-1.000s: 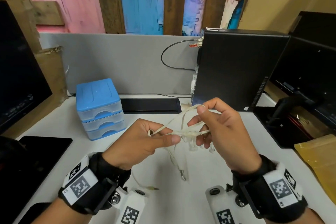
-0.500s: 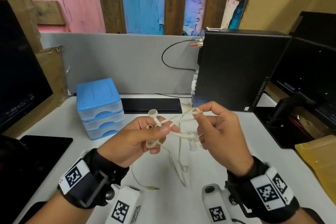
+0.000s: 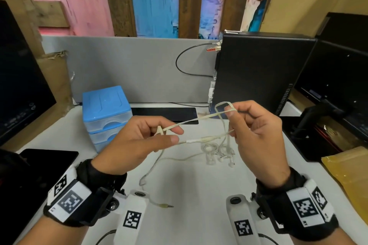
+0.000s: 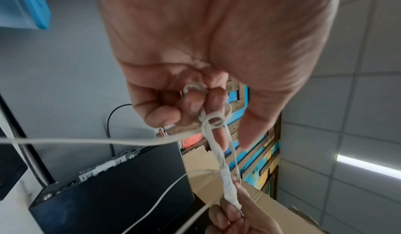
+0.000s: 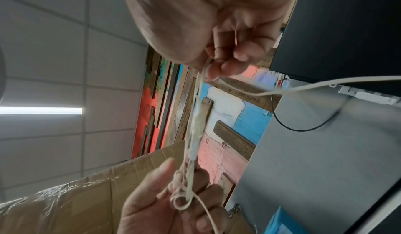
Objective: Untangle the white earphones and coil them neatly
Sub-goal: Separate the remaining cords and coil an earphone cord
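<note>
L to R. Blue drawers (image 3: 106, 113) sit at the back left of the worktop (image 3: 189, 185), well clear of the work.

Left hand (image 3: 137, 141) is up over the worktop, thumb and forefinger pinching the earphones (image 3: 201, 139) at a small knot-like loop; other fingers curled in. In the left wrist view the loop (image 4: 213, 120) sits right at the fingertips, w/ the cord crossing itself there.

Between the hands two runs of cord are pulled fairly straight: an upper flat strand and a lower one carrying the inline remote (image 3: 207, 139).

Right hand (image 3: 256, 135) is also up, fingers curled, pinching a second loop (image 3: 224, 106) at its top and holding the lower strand below. Earbuds (image 3: 219, 158) hang/rest below it in small curls on the worktop. Plug (image 3: 165, 206) lies near the front, between the wrists. Black PC case (image 3: 256, 73) is behind the right hand.

Handling, as I judge it: cord is light, soft, floppy, w/ no stiffness to hold a shape, so loops will spring or slip unless pinched. Thin wire, so don't yank the knot tight; joints at remote, buds and plug look the weak spots. Best hold is the cord just beside the knot, feeding the free end back through; for coiling, start from the plug end.
</note>
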